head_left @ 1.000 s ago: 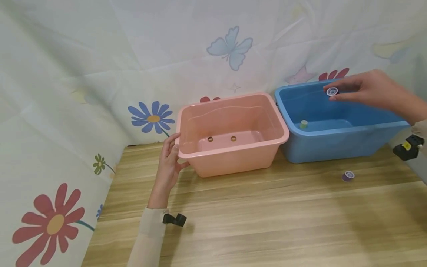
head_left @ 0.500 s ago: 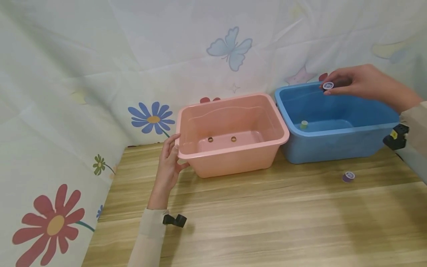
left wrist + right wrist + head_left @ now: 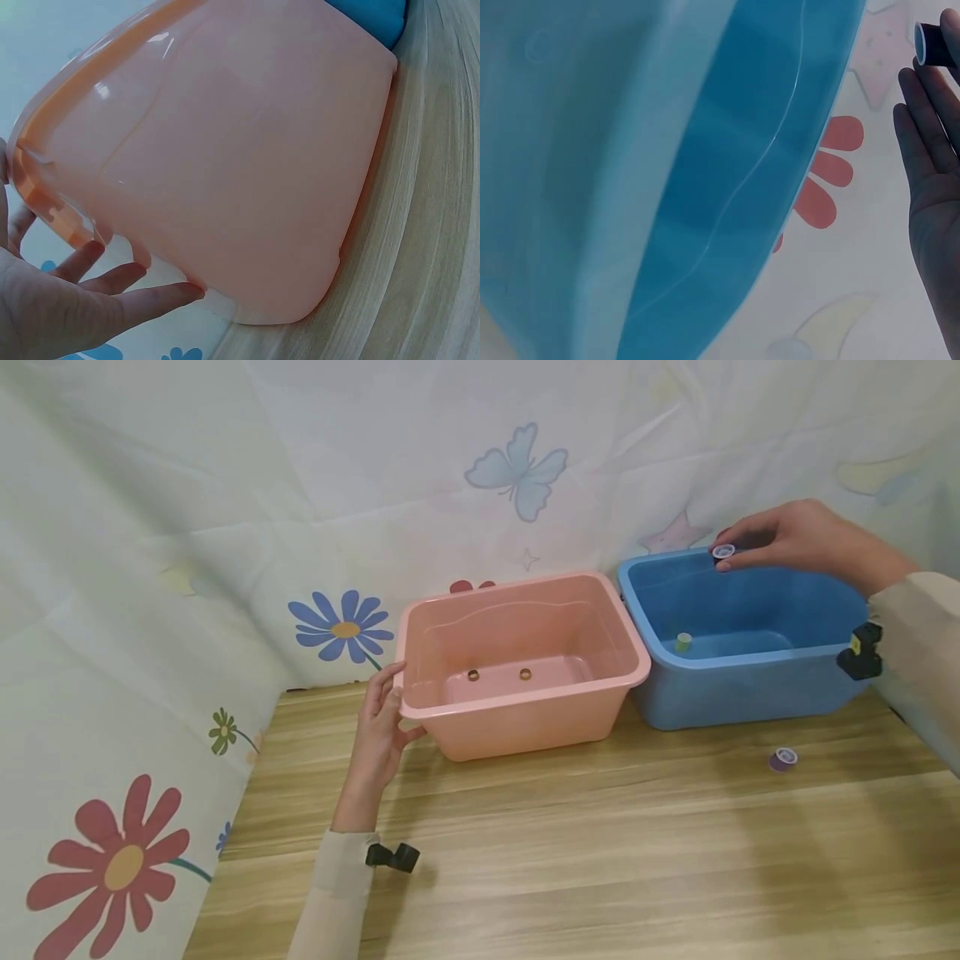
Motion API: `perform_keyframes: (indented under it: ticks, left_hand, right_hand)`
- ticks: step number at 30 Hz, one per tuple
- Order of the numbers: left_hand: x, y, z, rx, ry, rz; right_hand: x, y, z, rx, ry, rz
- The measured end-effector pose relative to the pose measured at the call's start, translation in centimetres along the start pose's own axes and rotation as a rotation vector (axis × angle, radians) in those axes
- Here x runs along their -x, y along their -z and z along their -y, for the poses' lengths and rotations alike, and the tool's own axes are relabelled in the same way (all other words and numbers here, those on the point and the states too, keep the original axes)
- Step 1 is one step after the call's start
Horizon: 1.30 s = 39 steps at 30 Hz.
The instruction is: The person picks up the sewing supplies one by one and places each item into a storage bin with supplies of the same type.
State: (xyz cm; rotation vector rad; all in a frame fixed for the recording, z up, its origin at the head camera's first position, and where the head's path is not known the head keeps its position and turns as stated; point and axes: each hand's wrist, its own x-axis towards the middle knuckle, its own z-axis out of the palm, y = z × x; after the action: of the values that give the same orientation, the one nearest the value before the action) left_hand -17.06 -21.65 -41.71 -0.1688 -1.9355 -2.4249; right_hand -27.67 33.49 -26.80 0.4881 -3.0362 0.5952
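My left hand [image 3: 378, 739] holds the left end of the pink plastic bin [image 3: 517, 722], at its rim. In the left wrist view, its fingers [image 3: 161, 302] press against the bin's end wall. Two small gold-coloured rings [image 3: 473, 675] lie on the pink bin's floor. My right hand [image 3: 813, 542] is raised over the blue plastic bin [image 3: 738, 689], near its back left part. Between thumb and fingertips it pinches a small purple cylinder [image 3: 723, 552] with a white rim, which looks dark from the side in the right wrist view. A small pale green cylinder [image 3: 683, 642] sits inside the blue bin.
Another small purple cylinder [image 3: 783, 759] with a white rim stands on the wooden table [image 3: 570, 860], in front of the blue bin. The bins stand side by side against a patterned cloth [image 3: 420, 468] with flowers and a butterfly.
My right hand has moved left over the blue bin, carrying the small purple cylinder. The left hand keeps its place on the pink bin.
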Motion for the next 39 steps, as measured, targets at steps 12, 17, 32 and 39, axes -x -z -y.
perform_keyframes:
  ticks: [12,17,32,39]
  left_hand:
    - [-0.1,0.1,0.1,-0.007,0.000,0.003]
    - [0.1,0.0,0.0,-0.006,0.003,-0.001]
    - [0.3,0.2,-0.2,-0.003,-0.003,-0.005]
    - [0.6,0.3,0.0,0.013,-0.003,-0.023]
  right_hand:
    - [-1.7,0.0,-0.8,0.003,-0.024,0.023]
    - [-2.2,-0.4,-0.9,0.007,-0.003,0.063]
    - [-4.1,-0.5,0.0,0.029,0.010,0.247]
    - [-5.1,-1.3,0.2,0.006,0.058,0.313]
